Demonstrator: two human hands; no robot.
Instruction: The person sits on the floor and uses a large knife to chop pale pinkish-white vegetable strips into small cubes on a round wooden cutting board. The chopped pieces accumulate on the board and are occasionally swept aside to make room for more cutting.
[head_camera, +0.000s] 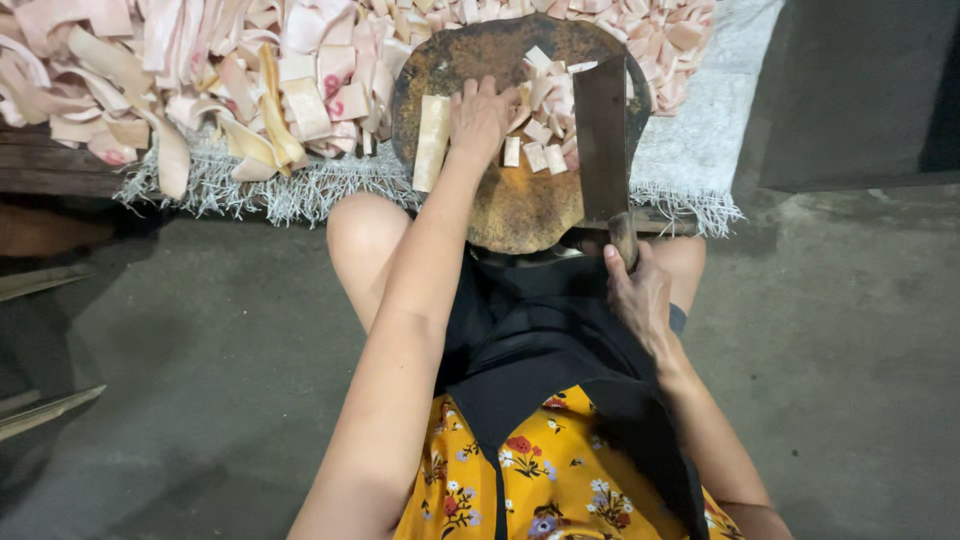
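A round, dark, stained chopping block (510, 205) rests in front of my knees. My left hand (482, 112) presses down on pale strips of meat skin (433, 140) lying on the block. Small cut pieces (545, 135) lie just right of that hand. My right hand (635, 290) is closed around the handle of a broad cleaver (602, 140), whose blade rests flat-edge down on the block beside the cut pieces.
A big heap of pale pink strips (200, 70) covers a white woven sack (690, 150) with frayed edges behind the block. Grey concrete floor (220, 380) lies on both sides of my legs. A dark slab (850, 90) stands at the right.
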